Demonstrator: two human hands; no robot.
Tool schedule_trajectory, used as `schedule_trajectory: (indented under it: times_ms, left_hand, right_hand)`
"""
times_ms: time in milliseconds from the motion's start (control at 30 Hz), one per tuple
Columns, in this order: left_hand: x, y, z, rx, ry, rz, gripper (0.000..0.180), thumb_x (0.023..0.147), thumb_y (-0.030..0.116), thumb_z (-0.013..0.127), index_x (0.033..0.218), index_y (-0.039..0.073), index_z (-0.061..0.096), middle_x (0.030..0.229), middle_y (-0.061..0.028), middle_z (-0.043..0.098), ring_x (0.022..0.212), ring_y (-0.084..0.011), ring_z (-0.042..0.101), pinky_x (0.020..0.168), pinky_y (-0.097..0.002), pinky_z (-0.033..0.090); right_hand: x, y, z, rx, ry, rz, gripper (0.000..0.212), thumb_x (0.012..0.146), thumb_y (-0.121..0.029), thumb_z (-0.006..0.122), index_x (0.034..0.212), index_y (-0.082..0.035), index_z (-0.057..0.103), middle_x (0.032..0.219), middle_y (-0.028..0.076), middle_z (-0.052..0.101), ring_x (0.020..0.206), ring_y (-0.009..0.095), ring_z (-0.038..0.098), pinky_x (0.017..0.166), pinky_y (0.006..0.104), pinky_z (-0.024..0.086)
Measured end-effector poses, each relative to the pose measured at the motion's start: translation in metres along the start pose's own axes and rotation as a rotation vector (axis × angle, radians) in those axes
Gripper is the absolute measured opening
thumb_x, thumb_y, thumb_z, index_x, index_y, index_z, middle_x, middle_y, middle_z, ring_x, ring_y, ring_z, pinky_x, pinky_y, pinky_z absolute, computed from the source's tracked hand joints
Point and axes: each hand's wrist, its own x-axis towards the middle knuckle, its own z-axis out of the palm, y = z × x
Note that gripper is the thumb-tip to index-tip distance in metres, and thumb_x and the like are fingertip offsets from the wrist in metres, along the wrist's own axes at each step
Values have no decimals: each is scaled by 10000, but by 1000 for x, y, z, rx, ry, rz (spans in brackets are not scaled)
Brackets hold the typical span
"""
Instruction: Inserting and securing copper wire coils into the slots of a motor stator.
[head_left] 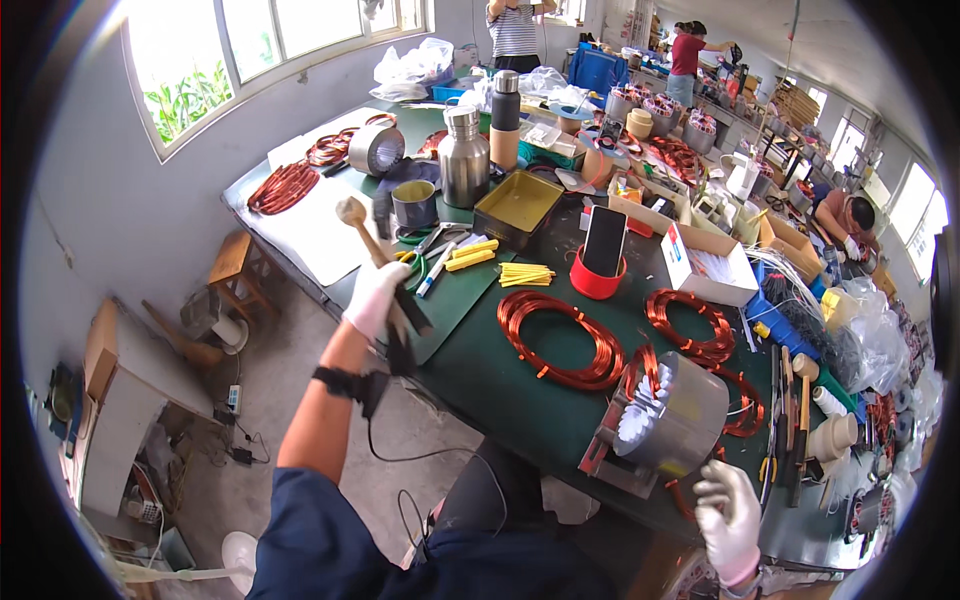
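My left hand [374, 298], in a white glove, is closed around the wooden handle [369, 238] of a tool with a rounded knob at its far end. A dark flat piece [413, 310] shows beside that hand; whether it belongs to the tool I cannot tell. My right hand [730, 520], also gloved, hovers with its fingers apart and slightly bent, holding nothing. Just beyond it lies a metal motor stator [690, 415] on its side in a reddish metal stand [596, 450]. White liners and copper windings stick out of the stator's left end.
Copper wire coils [560, 340] lie mid-table, near a phone [605, 240] in a red holder [598, 275]. Yellow strips [526, 274], a tray [518, 207] and steel bottle [463, 160] stand farther back. Long tools [788, 420] line the right. Other people [686, 60] are beyond.
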Motion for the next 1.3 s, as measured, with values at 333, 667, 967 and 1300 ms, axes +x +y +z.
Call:
schedule_trajectory:
  times_ms: [333, 667, 967, 1300]
  left_hand:
    - [167, -75, -93, 958, 80, -207, 630, 833, 364, 775, 1329, -1, 639, 1259, -210, 680, 1217, -301, 620, 1010, -447, 506]
    - [89, -76, -96, 788, -29, 370, 465, 974, 250, 683, 1319, -59, 640, 1182, -175, 687, 1054, -265, 627, 964, -377, 496]
    - [-141, -68, 114, 737, -294, 543, 209, 933, -51, 590, 1141, -38, 610, 1074, -137, 601, 942, -250, 596, 865, -377, 501]
    - [-149, -86, 125, 779, -339, 641, 271, 908, -109, 566, 1170, -53, 601, 1072, -159, 567, 943, -286, 586, 841, -373, 499]
  right_hand:
    - [-15, 17, -26, 70, 87, 82, 503, 916, -152, 593, 1381, 38, 570, 1196, 148, 637, 959, 187, 680, 794, 295, 560]
    - [-4, 32, -44, -50, 164, 163, 394, 932, -13, 652, 1322, 36, 622, 1149, 119, 658, 964, 159, 692, 821, 287, 559]
    - [-23, 118, -65, -179, 232, 147, 363, 958, -182, 710, 1255, 21, 659, 1082, 140, 669, 871, 218, 713, 816, 334, 574]
    - [2, 182, -138, -565, 293, 416, 377, 977, -344, 633, 1215, -54, 673, 1140, 177, 668, 1061, 379, 651, 928, 448, 524]
